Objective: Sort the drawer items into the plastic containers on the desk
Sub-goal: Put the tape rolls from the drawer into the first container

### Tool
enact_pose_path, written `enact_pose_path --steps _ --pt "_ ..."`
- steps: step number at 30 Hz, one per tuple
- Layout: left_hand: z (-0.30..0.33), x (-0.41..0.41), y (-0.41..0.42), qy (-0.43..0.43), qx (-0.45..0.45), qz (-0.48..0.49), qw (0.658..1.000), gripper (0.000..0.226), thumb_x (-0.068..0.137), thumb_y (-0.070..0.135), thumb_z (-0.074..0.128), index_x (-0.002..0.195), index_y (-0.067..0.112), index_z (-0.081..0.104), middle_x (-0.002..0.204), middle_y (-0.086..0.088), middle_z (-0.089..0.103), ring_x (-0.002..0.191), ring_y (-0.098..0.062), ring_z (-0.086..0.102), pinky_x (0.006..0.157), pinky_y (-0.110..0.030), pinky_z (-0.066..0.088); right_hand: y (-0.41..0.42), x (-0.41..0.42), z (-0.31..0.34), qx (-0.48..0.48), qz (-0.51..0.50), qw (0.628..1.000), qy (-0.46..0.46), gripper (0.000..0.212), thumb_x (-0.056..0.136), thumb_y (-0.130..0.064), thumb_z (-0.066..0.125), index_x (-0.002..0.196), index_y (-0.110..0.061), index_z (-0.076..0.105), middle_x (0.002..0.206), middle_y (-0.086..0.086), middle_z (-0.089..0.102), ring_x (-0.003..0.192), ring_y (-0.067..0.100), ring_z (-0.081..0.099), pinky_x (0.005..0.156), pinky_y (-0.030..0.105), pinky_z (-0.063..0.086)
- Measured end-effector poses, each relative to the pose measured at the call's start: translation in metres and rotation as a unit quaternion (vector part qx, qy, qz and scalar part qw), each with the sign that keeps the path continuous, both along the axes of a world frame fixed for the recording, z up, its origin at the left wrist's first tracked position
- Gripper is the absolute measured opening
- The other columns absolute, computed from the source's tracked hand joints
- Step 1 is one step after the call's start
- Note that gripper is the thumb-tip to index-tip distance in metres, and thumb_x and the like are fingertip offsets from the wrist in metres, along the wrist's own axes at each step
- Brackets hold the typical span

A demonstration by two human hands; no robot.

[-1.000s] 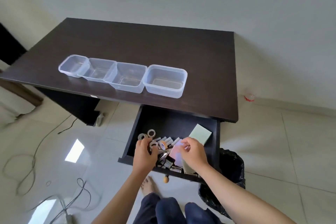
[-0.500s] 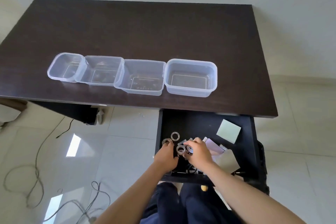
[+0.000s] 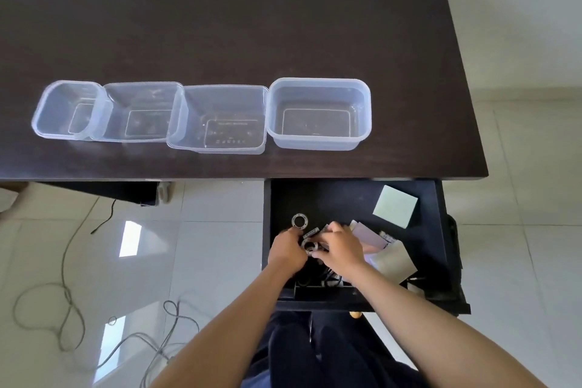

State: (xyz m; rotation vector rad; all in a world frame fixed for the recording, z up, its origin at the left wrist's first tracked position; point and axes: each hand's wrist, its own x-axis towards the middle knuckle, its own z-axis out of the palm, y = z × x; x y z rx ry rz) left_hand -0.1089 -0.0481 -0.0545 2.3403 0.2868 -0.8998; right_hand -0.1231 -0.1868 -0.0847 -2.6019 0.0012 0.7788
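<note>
Just beside both hands (image 3: pixel 315 249), paper pads (image 3: pixel 395 206) crowd the drawer (image 3: pixel 437 249).

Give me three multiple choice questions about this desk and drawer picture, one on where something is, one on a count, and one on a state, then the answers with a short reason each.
1. Where is the pale green notepad?
A. In the drawer's far right corner
B. On the desk
C. In a container

2. How many containers stand on the desk?
A. Two
B. Four
C. Six

3. What state are the containers in?
A. Full of tape rolls
B. Lidded
C. Empty and uncovered

Answers:
1. A: the notepad lies inside the open drawer, to the right, apart from both hands.
2. B: four containers stand in a row, from the leftmost to the rightmost.
3. C: their clear bottoms show with nothing inside; the left hand and right hand work on the rings in the drawer.
</note>
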Motion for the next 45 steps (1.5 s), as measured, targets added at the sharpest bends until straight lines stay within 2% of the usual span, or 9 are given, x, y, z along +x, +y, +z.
enact_pose_path --steps 4,10,14,20,27,31,35,39,45 --pt "-0.004 -0.003 -0.005 -0.020 0.008 0.043 0.999 0.040 0.086 0.004 0.053 0.123 0.017 0.060 0.120 -0.005 0.065 0.109 -0.025 0.061 0.090 -0.031 0.049 -0.008 0.001 -0.002 0.025 0.018 0.999 0.008 0.022 0.086 -0.038 0.062 0.103 -0.026 0.069 0.108 -0.001 0.049 0.107 0.022 0.049 0.071 0.030 0.039" --pt "-0.004 -0.005 -0.009 -0.030 0.013 0.085 0.996 0.034 0.087 0.001 0.051 0.111 0.020 0.063 0.109 0.000 0.068 0.095 -0.019 0.062 0.075 -0.025 0.049 -0.015 0.005 -0.004 0.041 0.080 0.994 0.056 0.025 0.086 -0.033 0.063 0.111 -0.034 0.066 0.127 0.003 0.051 0.118 0.026 0.051 0.084 0.035 0.044" --pt "0.000 -0.006 -0.011 -0.038 0.011 0.103 0.994 0.028 0.086 0.002 0.053 0.103 0.022 0.064 0.099 0.004 0.068 0.085 -0.014 0.061 0.070 -0.026 0.051 -0.016 0.010 -0.005 0.064 0.057 0.995 0.054 0.015 0.085 -0.033 0.064 0.099 -0.028 0.068 0.108 -0.003 0.056 0.102 0.020 0.058 0.073 0.029 0.042" --pt "0.009 -0.011 -0.010 -0.057 0.004 0.110 0.992 0.020 0.088 0.011 0.053 0.093 0.026 0.065 0.089 0.013 0.067 0.082 -0.011 0.062 0.068 -0.027 0.051 -0.028 0.014 0.007 0.121 0.003 0.992 0.036 0.008 0.084 -0.023 0.066 0.091 -0.024 0.070 0.104 -0.005 0.059 0.090 0.018 0.059 0.073 0.030 0.045" --pt "0.022 -0.021 -0.014 -0.070 -0.084 0.150 0.983 0.010 0.090 0.013 0.056 0.090 0.021 0.061 0.087 0.011 0.064 0.080 -0.005 0.058 0.061 -0.011 0.041 -0.031 0.003 0.024 0.149 -0.030 0.988 0.008 0.003 0.081 -0.022 0.069 0.083 -0.025 0.070 0.090 -0.003 0.059 0.082 0.018 0.057 0.075 0.038 0.049" --pt "0.033 -0.026 -0.005 -0.092 -0.128 0.139 0.978 0.002 0.091 0.024 0.059 0.091 0.023 0.061 0.089 0.011 0.066 0.081 -0.006 0.059 0.066 -0.016 0.044 -0.026 -0.004 0.036 0.144 -0.072 0.986 -0.030 0.009 0.080 -0.018 0.069 0.087 -0.022 0.073 0.085 -0.006 0.057 0.080 0.013 0.057 0.075 0.031 0.049" --pt "0.050 -0.026 0.026 -0.147 -0.179 0.125 0.965 0.003 0.090 0.028 0.060 0.092 0.026 0.062 0.088 0.013 0.067 0.083 -0.007 0.061 0.074 -0.027 0.053 0.005 -0.002 0.059 0.150 -0.102 0.980 -0.086 0.008 0.080 -0.017 0.072 0.088 -0.020 0.074 0.084 0.001 0.059 0.076 0.018 0.060 0.072 0.030 0.047" --pt "0.074 -0.023 0.087 -0.215 -0.217 0.134 0.943 0.006 0.091 0.026 0.059 0.089 0.030 0.064 0.088 0.020 0.066 0.087 0.004 0.058 0.076 -0.022 0.051 0.061 0.004 0.083 0.169 -0.131 0.964 -0.159 0.009 0.078 -0.016 0.076 0.087 -0.016 0.074 0.081 0.002 0.059 0.070 0.017 0.060 0.069 0.033 0.050" --pt "0.104 -0.012 0.208 -0.286 -0.213 0.191 0.914 0.010 0.091 0.023 0.060 0.086 0.031 0.064 0.082 0.014 0.069 0.084 -0.001 0.060 0.076 -0.024 0.048 0.169 0.028 0.115 0.212 -0.109 0.948 -0.212 0.015 0.075 -0.014 0.080 0.088 -0.010 0.074 0.081 -0.002 0.056 0.069 0.014 0.059 0.067 0.016 0.046"
